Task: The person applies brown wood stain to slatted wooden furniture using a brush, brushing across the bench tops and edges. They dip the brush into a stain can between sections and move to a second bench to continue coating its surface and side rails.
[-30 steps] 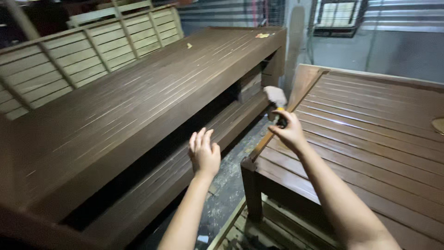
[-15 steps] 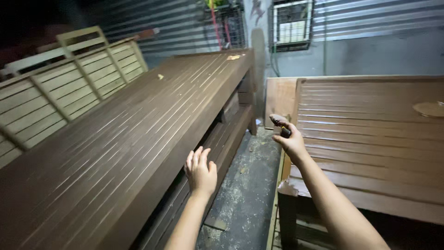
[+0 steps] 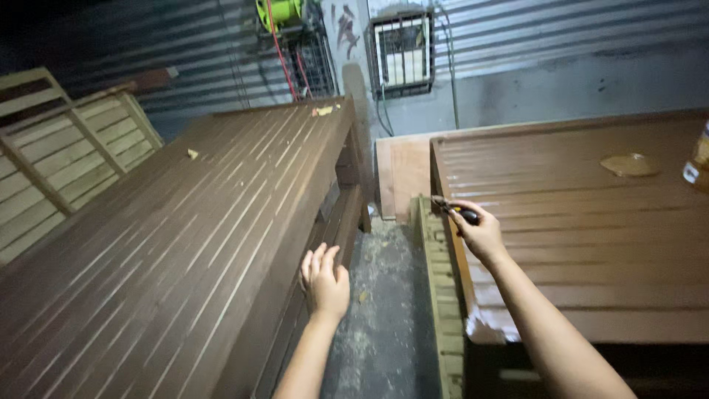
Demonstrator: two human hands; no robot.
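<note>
My right hand [image 3: 480, 235] is closed around a small tool with a dark handle and a metal tip [image 3: 449, 208], held at the near-left edge of a brown slatted wooden table [image 3: 591, 222] on my right. My left hand [image 3: 325, 279] is held out with its fingers straight and holds nothing. It hovers beside the right edge of a long brown slatted wooden tabletop [image 3: 199, 244] on my left. The two hands are apart, over the gap between the two pieces.
A grey concrete floor strip [image 3: 384, 310] runs between the two tables. A pale slatted wooden frame [image 3: 66, 162] stands at the left. A plywood sheet [image 3: 402, 174] leans at the back under a barred window [image 3: 402, 52] in a corrugated wall. A flat round piece [image 3: 629, 164] lies on the right table.
The view has swung upward and forward along the gap. My right hand has kept the tool at the right table's edge. My left hand has stayed open beside the left tabletop.
</note>
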